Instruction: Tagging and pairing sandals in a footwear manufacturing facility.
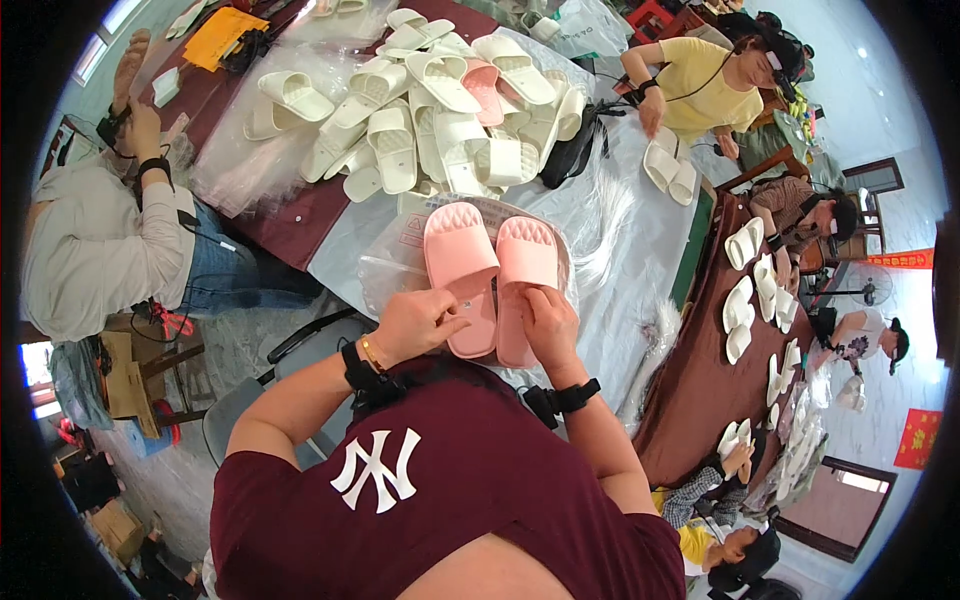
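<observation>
Two pink slide slippers (473, 240) lie side by side in front of me, toes pointing away, on a clear plastic bag (385, 272) and a piece of printed packaging. My left hand (412, 328) is closed in a pinch at the rear edge of the left slipper's strap; whatever sits between its fingertips is too small to make out. My right hand (551, 322) has its fingers curled onto the right slipper (528, 250), by the strap's outer rear edge.
A heap of cream slippers (395, 150) with a few pink ones fills the table beyond. A black pouch (572, 155) lies beside it. A person in yellow (705, 90) handles cream slippers at far right; another person (110, 240) sits left. More slippers line a maroon table (690, 370).
</observation>
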